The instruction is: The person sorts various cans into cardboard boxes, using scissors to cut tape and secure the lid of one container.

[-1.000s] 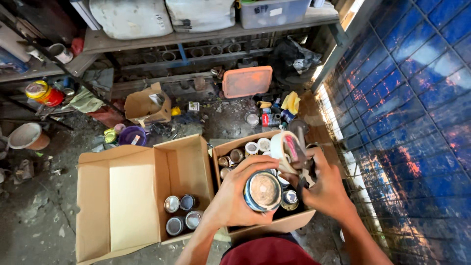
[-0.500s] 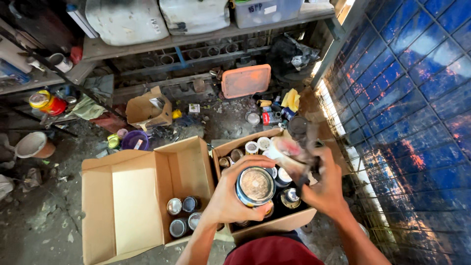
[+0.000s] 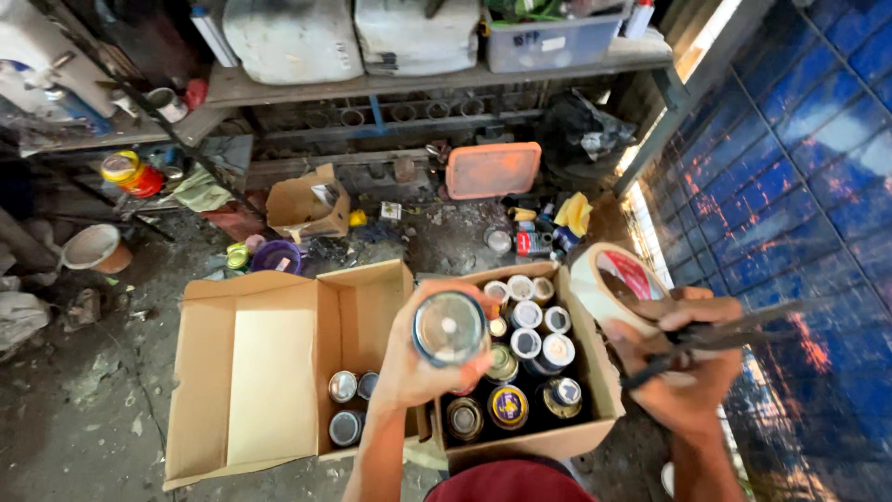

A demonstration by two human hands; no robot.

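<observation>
Left hand (image 3: 418, 372) wrapped around a small round metal tin with a shiny lid (image 3: 451, 327), held up over the gap between two open brown cardboard boxes. Right hand (image 3: 688, 372) clenched on a pair of dark metal scissors (image 3: 715, 339) and a cream roll of adhesive tape with a red core (image 3: 613, 284), just right of the fuller right-hand box (image 3: 595, 372). Packed in that box, upright tins with white, silver and printed lids; in the left-hand box (image 3: 269, 372), only three silver-lidded tins (image 3: 348, 409) in one corner. Dusty grey concrete floor (image 3: 74, 409), rough and littered. Compared with half a second ago, tin raised higher and further left; right hand drawn away from the box, tape and scissors lifted clear.
</observation>
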